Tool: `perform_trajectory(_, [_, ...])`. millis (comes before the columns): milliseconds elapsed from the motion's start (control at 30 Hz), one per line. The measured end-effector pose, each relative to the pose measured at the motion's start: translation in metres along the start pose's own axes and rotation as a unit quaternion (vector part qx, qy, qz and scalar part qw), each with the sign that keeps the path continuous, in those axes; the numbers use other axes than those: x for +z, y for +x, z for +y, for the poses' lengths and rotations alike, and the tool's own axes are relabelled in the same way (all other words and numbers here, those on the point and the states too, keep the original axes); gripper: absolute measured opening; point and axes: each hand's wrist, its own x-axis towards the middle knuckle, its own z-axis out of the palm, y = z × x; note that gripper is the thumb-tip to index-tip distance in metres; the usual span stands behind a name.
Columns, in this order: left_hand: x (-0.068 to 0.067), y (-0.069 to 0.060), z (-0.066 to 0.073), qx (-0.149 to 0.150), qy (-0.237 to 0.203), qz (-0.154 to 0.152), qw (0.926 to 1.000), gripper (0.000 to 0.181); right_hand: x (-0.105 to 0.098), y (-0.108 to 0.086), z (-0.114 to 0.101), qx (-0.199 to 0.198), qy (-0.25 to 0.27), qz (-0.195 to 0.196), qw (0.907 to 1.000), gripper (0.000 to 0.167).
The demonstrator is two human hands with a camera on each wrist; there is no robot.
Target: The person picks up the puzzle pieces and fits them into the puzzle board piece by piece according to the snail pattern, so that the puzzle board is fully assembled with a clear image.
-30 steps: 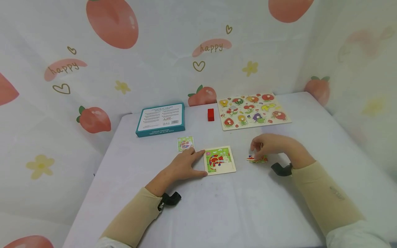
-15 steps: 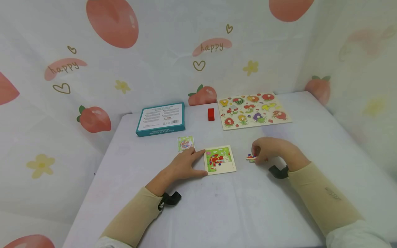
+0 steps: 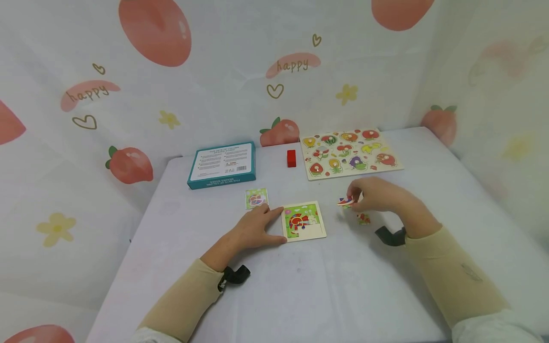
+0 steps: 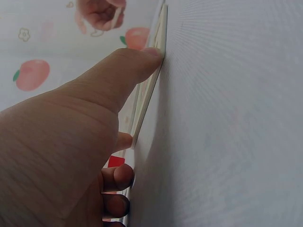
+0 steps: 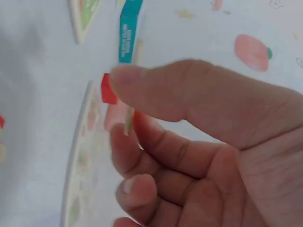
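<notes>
A square wooden jigsaw board [image 3: 312, 233], partly filled with a snail picture, lies at the middle of the table. My left hand [image 3: 255, 228] rests at its left side, with thumb and index finger spread against two corners. In the left wrist view, the thumb [image 4: 135, 66] touches the board's edge [image 4: 158, 61]. To the right, my right hand [image 3: 377, 194] pinches a colourful jigsaw piece [image 3: 344, 202] above the table. The piece [image 5: 129, 122] appears almost edge-on between thumb and fingers in the right wrist view. Another jigsaw piece [image 3: 363, 219] lies below that hand.
A small picture card [image 3: 256, 197] lies beyond my left hand. Toward the back stand a teal-edged box [image 3: 222, 164], a red block [image 3: 291, 158] and a wooden fruit puzzle board [image 3: 351, 153]. A printed cloth [image 3: 223, 95] hangs behind the table.
My right hand has lifted the jigsaw piece off the table and moved it slightly back, uncovering the other piece. My left hand and the jigsaw board have stayed in place.
</notes>
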Motion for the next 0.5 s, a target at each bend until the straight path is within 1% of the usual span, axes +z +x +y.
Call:
perform_trajectory(167, [0.002, 0.001, -0.001, -0.006, -0.001, -0.003, 1.0000, 0.093, -0.003, -0.007, -0.009, -0.023, 0.001, 0.058, 0.9980, 0.029])
perform_trajectory(267, [0.002, 0.001, -0.001, -0.006, 0.000, -0.002, 1.0000, 0.093, -0.005, -0.012, -0.016, -0.027, -0.007, 0.090, 0.9956, 0.030])
perform_trajectory(433, [0.000, 0.001, 0.000, -0.006, 0.000, -0.001, 1.0000, 0.092, -0.005, -0.019, -0.031, -0.023, -0.002, 0.125, 0.9919, 0.035])
perform_trajectory(500, [0.000, 0.000, 0.001, -0.006, 0.001, -0.002, 1.0000, 0.091, -0.005, -0.023, -0.037, -0.029, -0.001, 0.136, 0.9903, 0.036])
